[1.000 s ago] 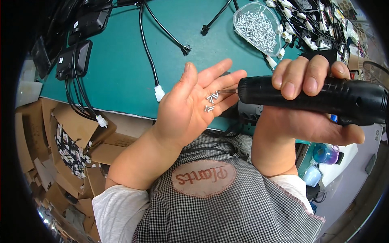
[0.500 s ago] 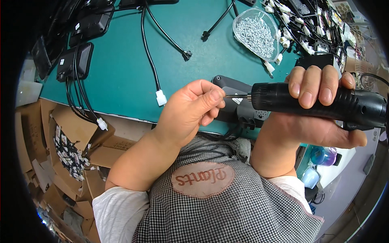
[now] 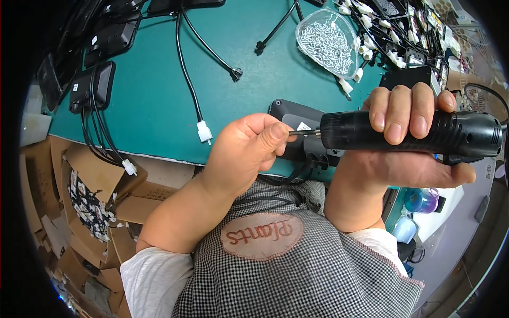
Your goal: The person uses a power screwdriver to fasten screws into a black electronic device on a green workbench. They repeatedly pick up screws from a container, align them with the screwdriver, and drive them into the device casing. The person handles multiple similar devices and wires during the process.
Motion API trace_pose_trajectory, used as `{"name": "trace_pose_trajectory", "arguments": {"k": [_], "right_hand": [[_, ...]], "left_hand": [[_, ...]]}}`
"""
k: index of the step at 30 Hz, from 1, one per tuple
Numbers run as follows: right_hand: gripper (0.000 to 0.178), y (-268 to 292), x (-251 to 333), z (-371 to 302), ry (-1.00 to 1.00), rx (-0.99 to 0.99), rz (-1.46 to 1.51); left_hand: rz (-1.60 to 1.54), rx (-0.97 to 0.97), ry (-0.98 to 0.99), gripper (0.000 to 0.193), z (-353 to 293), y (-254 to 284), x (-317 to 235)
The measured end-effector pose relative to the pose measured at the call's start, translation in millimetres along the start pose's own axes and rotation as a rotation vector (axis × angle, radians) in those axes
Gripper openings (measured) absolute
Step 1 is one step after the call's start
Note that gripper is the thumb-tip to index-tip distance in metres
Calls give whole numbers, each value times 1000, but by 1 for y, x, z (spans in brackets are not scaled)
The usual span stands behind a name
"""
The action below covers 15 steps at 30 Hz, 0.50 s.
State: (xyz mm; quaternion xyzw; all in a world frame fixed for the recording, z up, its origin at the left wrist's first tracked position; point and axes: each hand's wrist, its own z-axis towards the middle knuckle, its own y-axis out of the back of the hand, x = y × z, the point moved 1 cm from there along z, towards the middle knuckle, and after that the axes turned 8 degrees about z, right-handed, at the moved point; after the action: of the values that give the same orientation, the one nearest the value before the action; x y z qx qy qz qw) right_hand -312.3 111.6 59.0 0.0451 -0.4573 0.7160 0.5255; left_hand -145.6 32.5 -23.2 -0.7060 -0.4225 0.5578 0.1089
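Observation:
My right hand point(image 3: 389, 164) is wrapped round the black body of an electric screwdriver point(image 3: 344, 131), held level with its bit point(image 3: 306, 132) pointing left. At the end of that bit my left hand point(image 3: 238, 153) is closed, thumb and forefinger pinched on the tip. Whether a screw sits between those fingertips is hidden. Below and behind the tool, at the near edge of the table, lies a black plastic housing point(image 3: 283, 108) with a small white label; the bit, screwdriver and hands cover part of it.
Silver screws point(image 3: 324, 45) fill a clear plastic tub point(image 3: 340, 77) on the green table point(image 3: 143, 95). Cables with white connectors point(image 3: 395, 55) are heaped at the far right. More black housings point(image 3: 98, 87) lie at left, and a cable point(image 3: 188, 79) crosses the middle. Cardboard boxes point(image 3: 101, 183) stand lower left.
Both hands and the screwdriver have shifted slightly left and down in the picture, the table things a little left too. The left hand's pinch at the bit's tip persists.

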Motion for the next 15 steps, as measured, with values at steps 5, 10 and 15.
{"name": "trace_pose_trajectory", "arguments": {"k": [5, 10, 15], "right_hand": [[67, 4, -1, 2, -38, 37, 0], [84, 14, -16, 5, 34, 154, -121], [101, 32, -33, 6, 64, 270, -260]], "left_hand": [[552, -49, -381, 24, 2, 4, -1], [817, -310, -380, 28, -3, 10, -7], [1322, -242, -587, 40, -12, 11, -1]]}}
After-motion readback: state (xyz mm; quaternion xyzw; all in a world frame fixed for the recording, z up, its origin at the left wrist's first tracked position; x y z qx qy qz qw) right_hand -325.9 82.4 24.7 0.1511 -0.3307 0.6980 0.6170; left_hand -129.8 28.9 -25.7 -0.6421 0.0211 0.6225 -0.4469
